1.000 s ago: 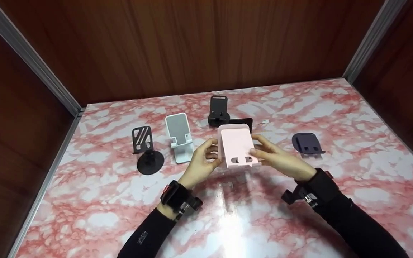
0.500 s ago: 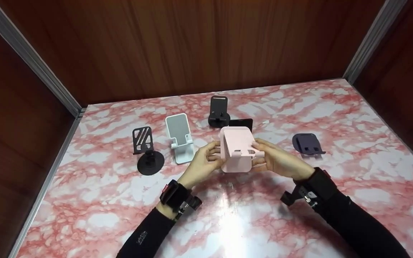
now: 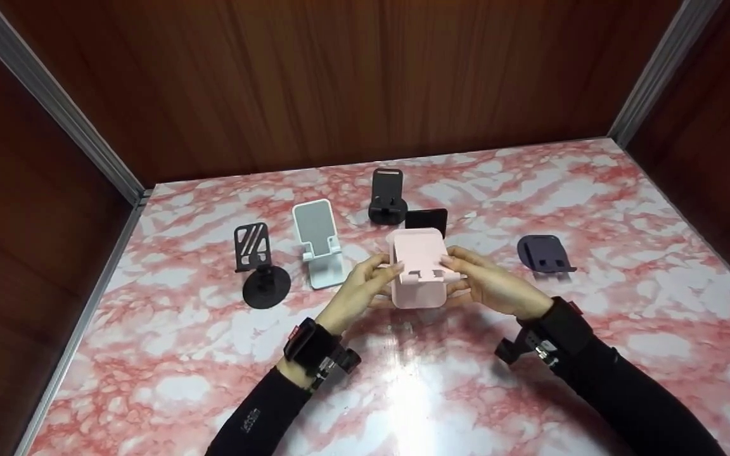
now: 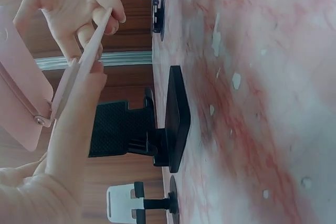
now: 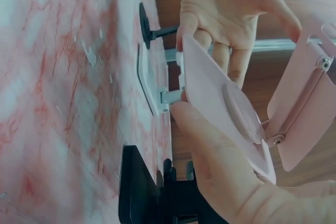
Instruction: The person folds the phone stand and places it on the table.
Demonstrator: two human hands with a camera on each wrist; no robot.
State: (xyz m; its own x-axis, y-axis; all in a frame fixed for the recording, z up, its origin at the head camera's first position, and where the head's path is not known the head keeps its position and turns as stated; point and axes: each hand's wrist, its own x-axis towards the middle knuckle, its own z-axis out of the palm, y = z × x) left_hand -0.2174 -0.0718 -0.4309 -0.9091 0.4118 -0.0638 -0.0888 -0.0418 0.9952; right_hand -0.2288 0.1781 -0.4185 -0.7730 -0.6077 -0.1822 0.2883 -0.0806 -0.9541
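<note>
Both hands hold a pink folding phone stand (image 3: 420,247) above the table, its back plate tilted and its rounded base plate showing below the two-hook lip. My left hand (image 3: 357,288) grips its left side, thumb on the front by the lip and fingers beneath. On the right side, my right hand (image 3: 495,285) pinches it with the thumb on the front plate. In the right wrist view the pink stand (image 5: 223,98) shows a round disc under its base and screwed hinges. The wrist views show fingers (image 4: 79,103) along the base plate's edge.
Behind the pink stand is a black stand (image 3: 426,220), partly hidden, with another black stand (image 3: 388,196) farther back. To the left stand a white stand with a grey pad (image 3: 316,228) and a slotted black stand (image 3: 253,247). A dark purple stand (image 3: 545,254) lies right.
The pink stand has come slightly nearer to me, and its base plate now shows below the lip. My left thumb has moved onto the front; the right hand has shifted slightly with the stand.
</note>
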